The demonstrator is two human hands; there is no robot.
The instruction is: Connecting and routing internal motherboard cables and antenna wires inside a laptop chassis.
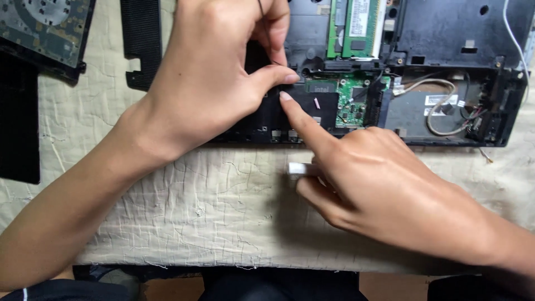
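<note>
An opened black laptop base (457, 33) lies bottom-up on a cream quilted cloth (212, 206), with green memory modules (356, 25) and a green circuit board (351, 100) exposed. My left hand (217, 72) rests over the laptop's left part, thumb pressed on the black casing and fingers pinching a thin black wire. My right hand (379, 178) points its index finger onto the black cover beside the board, close to my left thumb. Its lower fingers curl around a small white object (300, 168); what that object is cannot be made out.
A removed black panel (142, 44) lies at the upper left, next to a dark circuit-patterned part (44, 30) and a black slab (19, 122) at the left edge. Loose white and grey wires (446, 103) sit in the laptop's right bay. The cloth's front edge (223, 262) is near me.
</note>
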